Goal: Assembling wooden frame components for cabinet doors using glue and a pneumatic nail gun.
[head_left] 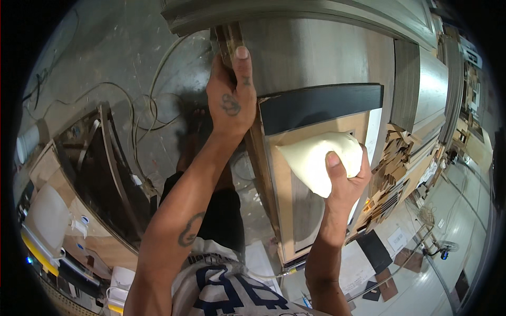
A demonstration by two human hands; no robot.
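My right hand [348,176] is closed round a plump, cream-coloured soft bag [316,158], thumb on top. The bag tapers to a point at its left and is held over a framed wooden panel [284,184] with a dark rail [321,107] across its far end. My left hand [232,100] grips a narrow wooden strip [230,39] at the left edge of a grey-brown wooden board [316,52]. Its thumb lies along the strip, and the other fingers are mostly hidden underneath.
Grey moulded panels [295,11] lie at the far side. Stacked wood offcuts [395,163] are to the right. A hose [150,100] loops over the floor at left, near a dark-lined wooden frame [105,168]. Dark sample pieces [374,252] lie at lower right.
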